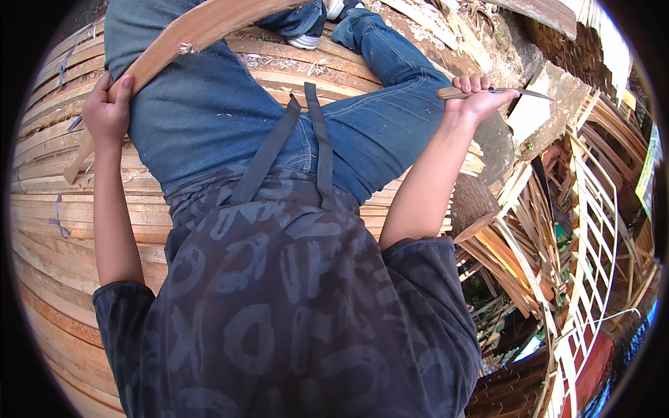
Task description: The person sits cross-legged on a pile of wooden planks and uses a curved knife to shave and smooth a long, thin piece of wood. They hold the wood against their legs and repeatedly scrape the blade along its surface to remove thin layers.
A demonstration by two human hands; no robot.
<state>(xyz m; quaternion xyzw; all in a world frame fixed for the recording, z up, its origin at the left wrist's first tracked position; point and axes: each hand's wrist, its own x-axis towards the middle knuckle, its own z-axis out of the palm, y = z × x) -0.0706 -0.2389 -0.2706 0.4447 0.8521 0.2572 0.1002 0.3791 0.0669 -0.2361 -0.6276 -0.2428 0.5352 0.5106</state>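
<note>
My left hand (111, 108) is closed round a long, wide wooden strip (198, 29), thumb on top. The strip slants up over my left thigh and leaves the picture at the top; its narrower lower end sticks out below the hand. A small curl of shaving clings to its face. Off to the right, over my right knee, my right hand (477, 103) is turned palm up, with its fingers curled over the wooden handle of a knife (444, 93). The slim, slightly curved blade points right, away from the strip.
Under me lie rows of wooden slats (56, 216) tied with thin strings. Pale shavings (313, 67) litter the far slats. A stone block (561, 104), a cut log (474, 209), heaped split sticks (519, 268) and a ladder-like slatted frame (592, 244) crowd the right side.
</note>
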